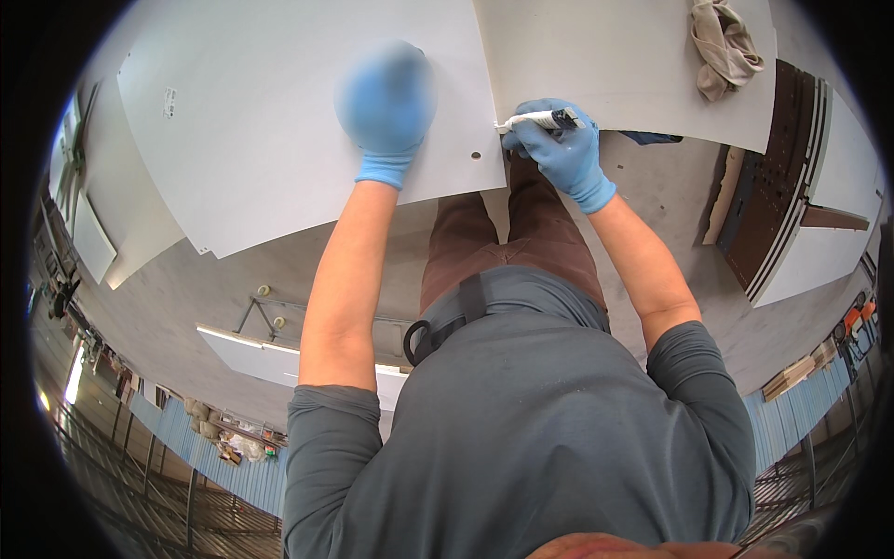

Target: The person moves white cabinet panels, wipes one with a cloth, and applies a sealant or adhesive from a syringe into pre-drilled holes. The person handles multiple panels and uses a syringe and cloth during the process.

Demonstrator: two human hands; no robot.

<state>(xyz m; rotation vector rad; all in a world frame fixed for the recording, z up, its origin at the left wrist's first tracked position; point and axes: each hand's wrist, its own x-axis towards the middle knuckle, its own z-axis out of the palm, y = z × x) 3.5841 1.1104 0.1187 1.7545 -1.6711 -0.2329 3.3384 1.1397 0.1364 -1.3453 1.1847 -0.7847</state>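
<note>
In blue gloves, both my hands are over a large white panel (pixel 279 112). My left hand (pixel 386 104) is over its surface, and a blur covers the fingers, so I cannot make out their pose or anything in them. My right hand (pixel 562 149) is closed around a white marker pen (pixel 535 119) with a dark rear end. The pen lies nearly level, its tip pointing left at the panel's right edge. Near that edge, below the tip, is a small dark round hole (pixel 476 156).
A second white panel (pixel 624 65) adjoins on the right, with a crumpled beige cloth (pixel 724 51) on it. Brown and white boards (pixel 778 177) stand at the far right. Behind me are a wheeled metal frame (pixel 270 312) and a white board (pixel 247 354).
</note>
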